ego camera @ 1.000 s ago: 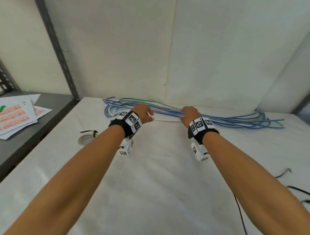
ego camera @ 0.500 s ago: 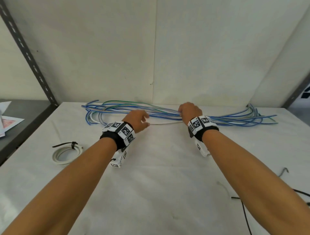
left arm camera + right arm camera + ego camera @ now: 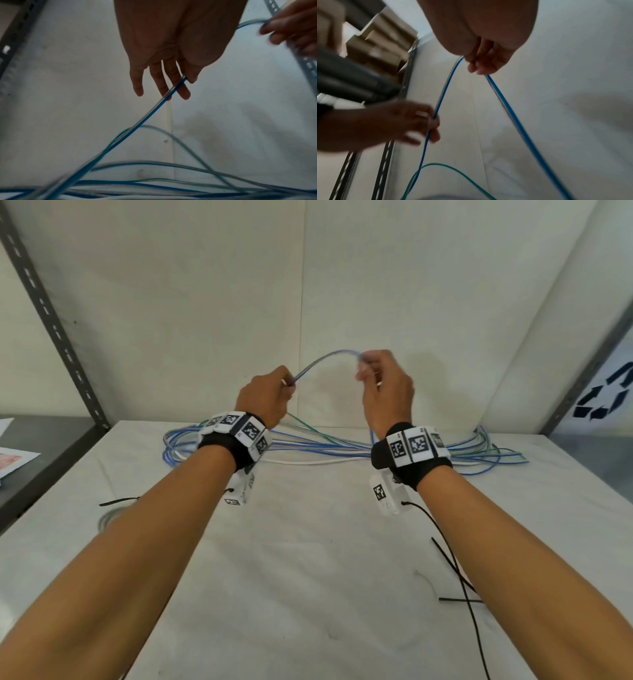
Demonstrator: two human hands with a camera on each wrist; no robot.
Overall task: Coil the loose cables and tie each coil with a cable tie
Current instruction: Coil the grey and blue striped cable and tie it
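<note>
- Two hands are raised above the table point(image 3: 308, 542); the left hand point(image 3: 263, 397) and right hand point(image 3: 387, 392) each pinch the same blue cable point(image 3: 322, 359), which arches between them.
- Remaining loose cables point(image 3: 329, 451) lie along the far table edge.
- One tied white coil point(image 3: 108, 518) lies near left; black cable ties point(image 3: 459, 599) near right.

**Both hands raised, each pinching**

I see both forearms stretched forward, wrists banded. My left hand point(image 3: 265, 397) pinches between thumb and forefinger, other fingers loosely extended. My right hand point(image 3: 385, 390) sits slightly higher, fingers curled in a pinch grip.
</note>
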